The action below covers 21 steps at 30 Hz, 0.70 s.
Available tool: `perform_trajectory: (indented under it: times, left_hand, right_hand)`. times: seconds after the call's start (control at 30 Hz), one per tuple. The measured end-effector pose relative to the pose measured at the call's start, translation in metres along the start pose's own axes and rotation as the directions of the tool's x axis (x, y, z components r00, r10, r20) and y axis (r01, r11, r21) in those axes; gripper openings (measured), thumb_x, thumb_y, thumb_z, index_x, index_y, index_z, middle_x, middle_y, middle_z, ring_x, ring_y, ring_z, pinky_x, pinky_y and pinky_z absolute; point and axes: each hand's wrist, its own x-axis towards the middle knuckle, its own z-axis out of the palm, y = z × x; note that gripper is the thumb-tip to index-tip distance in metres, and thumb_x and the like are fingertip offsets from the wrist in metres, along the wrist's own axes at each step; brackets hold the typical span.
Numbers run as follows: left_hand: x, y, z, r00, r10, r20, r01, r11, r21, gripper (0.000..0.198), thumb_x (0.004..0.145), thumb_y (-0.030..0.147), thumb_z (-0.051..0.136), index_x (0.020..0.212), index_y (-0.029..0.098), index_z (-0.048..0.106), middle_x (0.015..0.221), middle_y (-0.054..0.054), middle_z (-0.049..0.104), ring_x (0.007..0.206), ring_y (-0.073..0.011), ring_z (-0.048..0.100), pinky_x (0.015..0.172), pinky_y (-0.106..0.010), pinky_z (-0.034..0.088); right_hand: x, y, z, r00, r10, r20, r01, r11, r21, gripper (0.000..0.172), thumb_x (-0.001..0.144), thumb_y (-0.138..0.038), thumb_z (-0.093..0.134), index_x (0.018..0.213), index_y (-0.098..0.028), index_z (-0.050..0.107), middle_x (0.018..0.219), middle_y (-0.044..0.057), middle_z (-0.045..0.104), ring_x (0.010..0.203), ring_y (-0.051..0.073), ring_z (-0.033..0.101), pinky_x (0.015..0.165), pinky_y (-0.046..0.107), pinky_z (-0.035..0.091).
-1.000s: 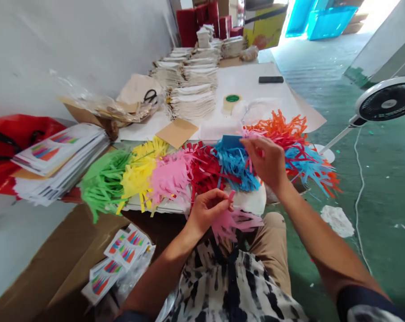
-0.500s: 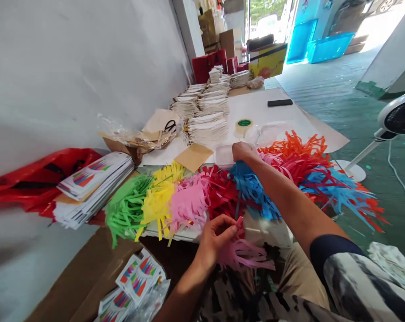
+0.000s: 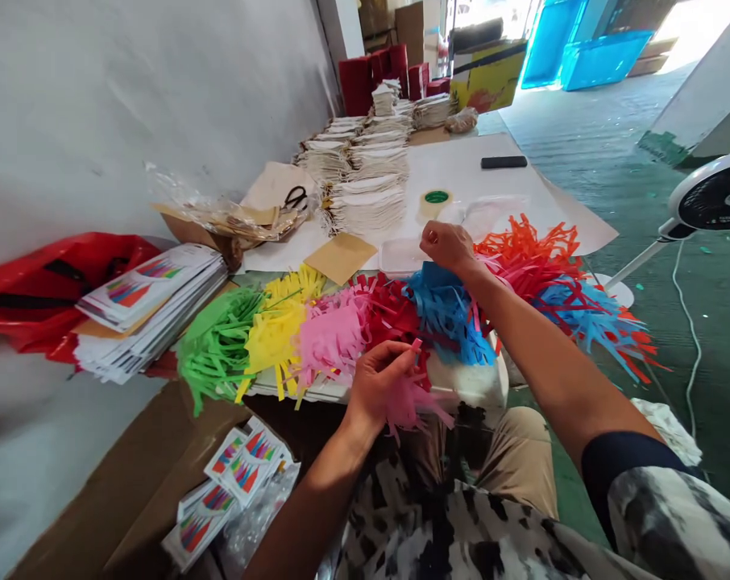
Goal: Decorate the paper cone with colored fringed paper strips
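My left hand (image 3: 380,380) is closed in a pinch on a bunch of pink paper fringe (image 3: 414,403), held over my lap. My right hand (image 3: 448,244) is stretched forward with its fingers curled shut above the top of the blue fringe pile (image 3: 446,310); what they grip, if anything, is hidden. A row of cut paper fringe lies before me: green (image 3: 217,346), yellow (image 3: 277,330), pink (image 3: 332,334), red (image 3: 392,310), then blue. A mixed orange, red and blue heap (image 3: 574,290) spreads out to the right.
A clear plastic box (image 3: 398,256) and a tape roll (image 3: 434,201) sit just beyond my right hand. Stacks of printed cards (image 3: 147,306) lie left, white bundles (image 3: 368,189) and scissors (image 3: 293,196) further back, a phone (image 3: 503,162) far right. A fan (image 3: 712,197) stands on the green floor.
My right hand went from above the blue fringe forward to the plastic box and now sits just behind the blue pile. My left hand kept hold of the pink fringe.
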Motion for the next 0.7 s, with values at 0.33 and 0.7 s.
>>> perform_trajectory:
  times: [0.33, 0.7]
  left_hand:
    - [0.006, -0.007, 0.006, 0.996, 0.076, -0.037, -0.073, 0.995, 0.062, 0.035, 0.069, 0.043, 0.095, 0.092, 0.019, 0.086, 0.080, -0.002, 0.077, 0.067, -0.0103, 0.064, 0.065, -0.022, 0.054]
    - [-0.022, 0.000, 0.003, 0.886, 0.404, 0.227, -0.463, 0.758, 0.458, 0.006, 0.091, 0.023, 0.079, 0.094, 0.023, 0.084, 0.089, -0.002, 0.077, 0.083, -0.0123, 0.070, 0.079, -0.023, 0.054]
  right_hand:
    - [-0.018, 0.003, -0.021, 0.997, -0.034, -0.065, 0.041, 0.993, 0.115, 0.017, 0.093, -0.019, 0.060, 0.096, -0.016, 0.077, 0.103, 0.010, 0.079, 0.097, 0.023, 0.070, 0.087, 0.032, 0.047]
    - [-0.246, -0.013, -0.063, 0.937, -0.346, 0.047, 0.278, 0.820, 0.501, 0.005, 0.101, -0.020, 0.064, 0.098, -0.022, 0.067, 0.090, -0.001, 0.076, 0.077, 0.013, 0.070, 0.072, 0.023, 0.050]
